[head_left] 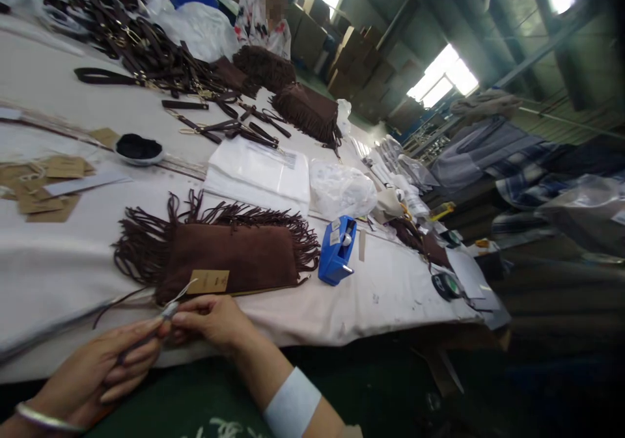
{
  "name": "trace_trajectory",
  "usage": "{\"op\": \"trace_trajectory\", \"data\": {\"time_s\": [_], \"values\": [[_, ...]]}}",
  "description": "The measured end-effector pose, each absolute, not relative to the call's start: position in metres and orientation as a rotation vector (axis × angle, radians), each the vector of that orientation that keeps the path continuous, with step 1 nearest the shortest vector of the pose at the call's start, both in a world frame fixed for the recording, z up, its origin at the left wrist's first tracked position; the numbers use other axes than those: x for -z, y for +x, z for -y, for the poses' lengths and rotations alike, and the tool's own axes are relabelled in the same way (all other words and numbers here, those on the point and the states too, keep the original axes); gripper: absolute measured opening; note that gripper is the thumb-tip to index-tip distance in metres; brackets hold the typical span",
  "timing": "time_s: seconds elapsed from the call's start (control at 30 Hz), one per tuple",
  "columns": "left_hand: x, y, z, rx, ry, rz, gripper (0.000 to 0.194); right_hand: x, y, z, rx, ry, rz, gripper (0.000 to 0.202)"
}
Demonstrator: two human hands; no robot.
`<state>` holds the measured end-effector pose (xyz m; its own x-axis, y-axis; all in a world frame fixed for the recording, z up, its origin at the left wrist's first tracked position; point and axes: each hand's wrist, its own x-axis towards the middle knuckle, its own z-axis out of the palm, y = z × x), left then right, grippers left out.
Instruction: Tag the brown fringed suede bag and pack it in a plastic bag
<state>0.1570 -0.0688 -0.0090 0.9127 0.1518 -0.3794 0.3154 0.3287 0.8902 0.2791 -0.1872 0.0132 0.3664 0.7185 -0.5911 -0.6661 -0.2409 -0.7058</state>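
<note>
A brown fringed suede bag (229,256) lies flat on the white tabletop (390,288), just beyond both hands, its paper tag (209,281) at the near edge. The left hand (105,366) and right hand (212,321) meet below it, fingertips pinching the tag's thin string (176,297). A blue tape dispenser (336,250) stands right of the bag.
</note>
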Motion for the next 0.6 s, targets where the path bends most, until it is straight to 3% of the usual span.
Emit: {"op": "trace_trajectory", "data": {"time_s": [0.13,0.27,0.43,0.6], "values": [[-0.02,0.159,0.077,0.224,0.466,-0.654,0.022,-0.017,0.274,0.189,-1.222,-1.374,0.174,0.058],[-0.018,0.156,0.081,0.194,0.12,-0.575,0.028,-0.009,0.268,0.187,-1.213,-1.387,0.245,0.039],[-0.012,0.148,0.084,0.148,0.082,-0.546,0.028,-0.004,0.258,0.182,-1.057,-1.591,0.337,0.026],[-0.011,0.148,0.096,0.064,0.454,-0.627,0.026,-0.009,0.256,0.182,-0.996,-1.763,0.457,0.023]]}}
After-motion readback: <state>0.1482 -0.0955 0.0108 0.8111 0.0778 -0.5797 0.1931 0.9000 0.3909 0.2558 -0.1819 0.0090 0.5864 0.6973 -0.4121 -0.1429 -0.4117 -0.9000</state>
